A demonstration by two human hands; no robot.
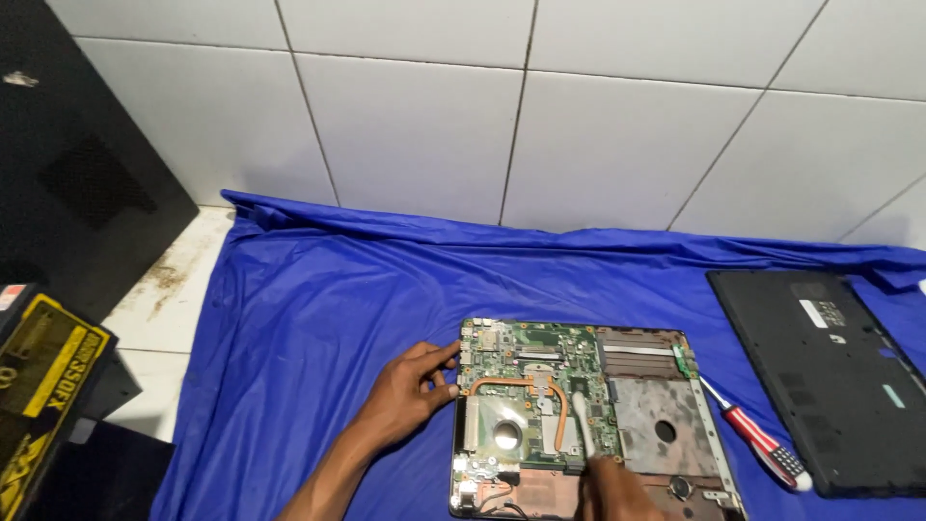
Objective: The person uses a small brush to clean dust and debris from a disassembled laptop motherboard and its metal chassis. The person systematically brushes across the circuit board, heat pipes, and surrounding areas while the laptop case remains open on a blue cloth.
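An opened laptop base (666, 425) lies on a blue cloth, its green motherboard (526, 371) and copper heat pipe (550, 391) exposed. My left hand (410, 391) rests on the cloth at the laptop's left edge, fingertips touching the board's rim. My right hand (617, 492) enters at the bottom edge and grips a thin white tool (584, 420), which points up over the middle of the board. Most of the right hand is cut off by the frame.
A red-and-white handled screwdriver (757, 444) lies just right of the laptop. A black laptop bottom cover (820, 376) sits at far right. The blue cloth (318, 318) covers the tiled floor. A black panel (77, 164) and a black-and-yellow box (43, 386) stand at left.
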